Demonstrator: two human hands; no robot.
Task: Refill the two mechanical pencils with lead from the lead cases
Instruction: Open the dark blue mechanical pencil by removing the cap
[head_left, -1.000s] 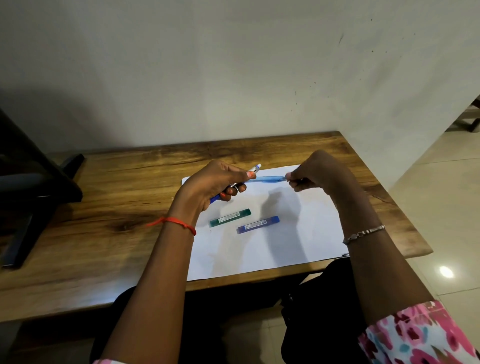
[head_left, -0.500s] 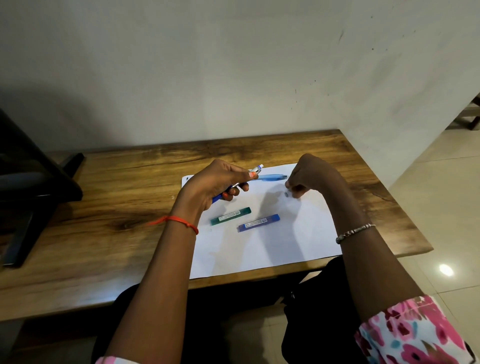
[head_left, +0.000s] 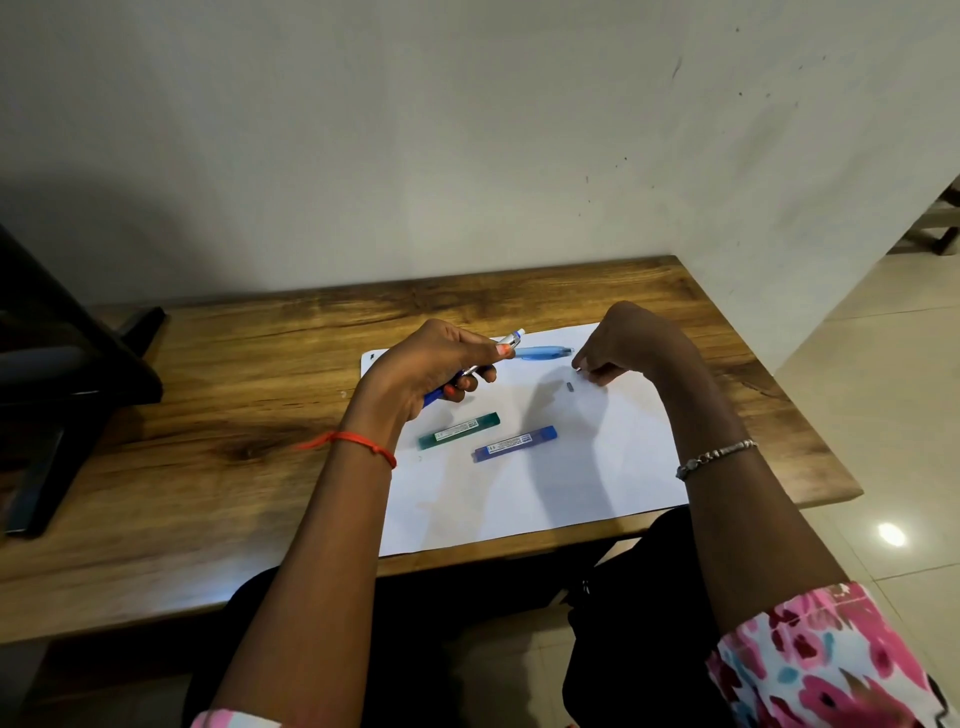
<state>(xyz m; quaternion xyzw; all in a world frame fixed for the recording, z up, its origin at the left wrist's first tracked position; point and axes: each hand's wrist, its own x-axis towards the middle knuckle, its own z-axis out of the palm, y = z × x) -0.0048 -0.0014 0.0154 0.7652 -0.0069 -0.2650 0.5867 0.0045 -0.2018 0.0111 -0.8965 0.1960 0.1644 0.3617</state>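
The left grip (head_left: 431, 369) grasps a mostly hidden blue pencil (head_left: 511, 341), whether the curled right grip (head_left: 623, 345) pinches anything cannot be told, and the green case (head_left: 458, 431) and blue case (head_left: 514, 443) near the left grip's wrist conceal their contents

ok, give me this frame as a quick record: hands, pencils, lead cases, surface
left hand: grips dark blue pencil, raised above the paper
right hand: fingers curled over the paper; unclear whether it holds anything
light blue pencil: lies on the paper between the hands, untouched
small grey piece: on the paper just below the right hand's fingertips, apart from them
green lead case: flat on the paper, untouched
blue lead case: flat on the paper beside the green one, untouched
paper: white sheet on wooden table
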